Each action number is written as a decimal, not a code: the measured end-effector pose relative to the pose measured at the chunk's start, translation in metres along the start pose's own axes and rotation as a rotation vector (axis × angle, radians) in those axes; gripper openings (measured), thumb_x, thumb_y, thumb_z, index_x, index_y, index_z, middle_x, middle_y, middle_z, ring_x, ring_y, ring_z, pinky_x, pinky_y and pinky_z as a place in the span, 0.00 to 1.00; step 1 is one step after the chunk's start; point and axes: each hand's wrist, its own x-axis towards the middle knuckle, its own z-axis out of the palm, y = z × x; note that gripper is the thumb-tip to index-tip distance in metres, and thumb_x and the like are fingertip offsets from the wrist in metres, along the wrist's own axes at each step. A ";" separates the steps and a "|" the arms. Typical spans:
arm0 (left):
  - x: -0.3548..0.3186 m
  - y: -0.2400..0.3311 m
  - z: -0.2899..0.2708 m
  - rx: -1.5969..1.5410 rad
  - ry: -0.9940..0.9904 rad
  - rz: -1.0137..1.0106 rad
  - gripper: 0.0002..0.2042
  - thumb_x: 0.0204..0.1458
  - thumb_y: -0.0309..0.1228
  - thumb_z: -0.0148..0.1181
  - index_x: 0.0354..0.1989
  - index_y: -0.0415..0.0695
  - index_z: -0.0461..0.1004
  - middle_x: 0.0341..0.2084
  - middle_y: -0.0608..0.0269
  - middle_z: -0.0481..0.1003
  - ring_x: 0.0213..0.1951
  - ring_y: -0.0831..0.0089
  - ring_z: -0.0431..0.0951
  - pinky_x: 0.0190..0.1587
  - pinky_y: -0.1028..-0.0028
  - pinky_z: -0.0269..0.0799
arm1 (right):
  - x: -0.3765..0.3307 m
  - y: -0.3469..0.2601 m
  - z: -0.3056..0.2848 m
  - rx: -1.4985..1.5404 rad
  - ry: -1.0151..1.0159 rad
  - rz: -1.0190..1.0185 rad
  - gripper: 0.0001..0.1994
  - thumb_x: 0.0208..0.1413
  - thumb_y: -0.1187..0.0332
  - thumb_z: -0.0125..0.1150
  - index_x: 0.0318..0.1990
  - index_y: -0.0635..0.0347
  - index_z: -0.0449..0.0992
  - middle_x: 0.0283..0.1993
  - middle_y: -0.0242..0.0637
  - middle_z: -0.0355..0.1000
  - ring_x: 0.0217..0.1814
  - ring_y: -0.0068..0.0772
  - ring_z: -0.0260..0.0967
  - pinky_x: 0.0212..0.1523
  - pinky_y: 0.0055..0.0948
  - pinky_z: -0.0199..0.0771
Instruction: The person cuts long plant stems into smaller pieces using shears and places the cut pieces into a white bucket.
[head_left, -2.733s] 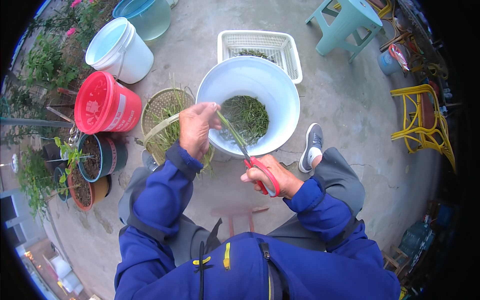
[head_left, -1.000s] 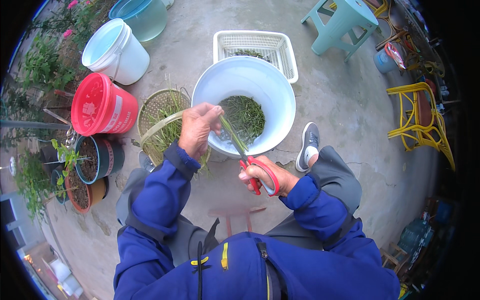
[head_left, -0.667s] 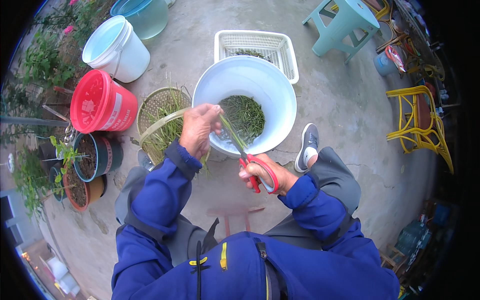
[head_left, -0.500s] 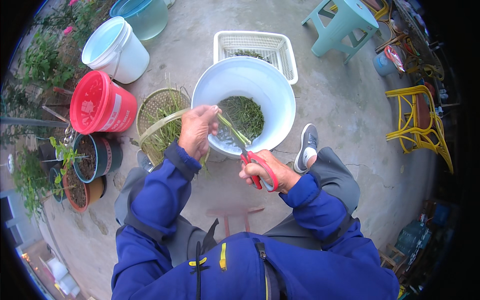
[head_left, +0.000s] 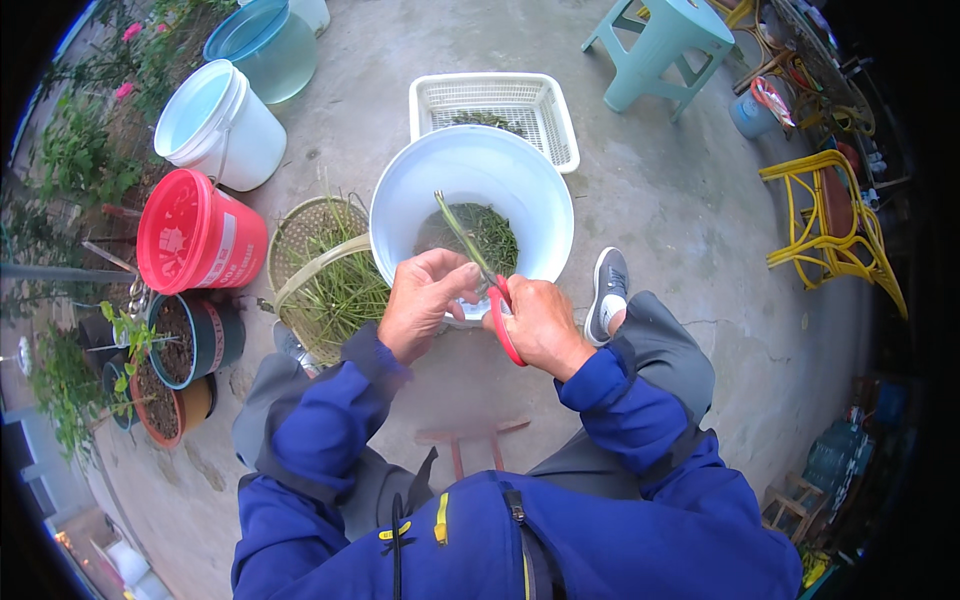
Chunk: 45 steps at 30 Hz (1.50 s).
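My right hand grips red-handled scissors at the near rim of a large pale blue-white bucket. A small bunch of green stems slants up and left over the bucket from the scissors; what holds its lower end is hidden. Left of the scissors, my left hand is closed, thumb and fingers together beside the stems' lower end. Whether it holds anything is unclear. Cut green pieces lie in the bucket's bottom. A woven basket with a hoop handle holds long green stems at the left.
Behind the bucket sits a white slotted basket with some greens. Red and white buckets, a blue tub and potted plants stand left. A teal stool and yellow-framed chair are at the right.
My left hand has moved down and right, close to the right hand. The stems' upper ends now point freely up over the bucket. My right hand has turned slightly, still gripping the scissors.
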 end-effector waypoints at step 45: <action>0.009 0.005 -0.010 0.005 0.019 -0.189 0.08 0.51 0.23 0.61 0.21 0.39 0.70 0.15 0.60 0.73 0.14 0.77 0.73 0.12 0.81 0.65 | 0.000 0.011 0.021 0.416 -0.259 -0.101 0.15 0.42 0.64 0.59 0.20 0.71 0.70 0.14 0.49 0.64 0.16 0.39 0.65 0.23 0.40 0.65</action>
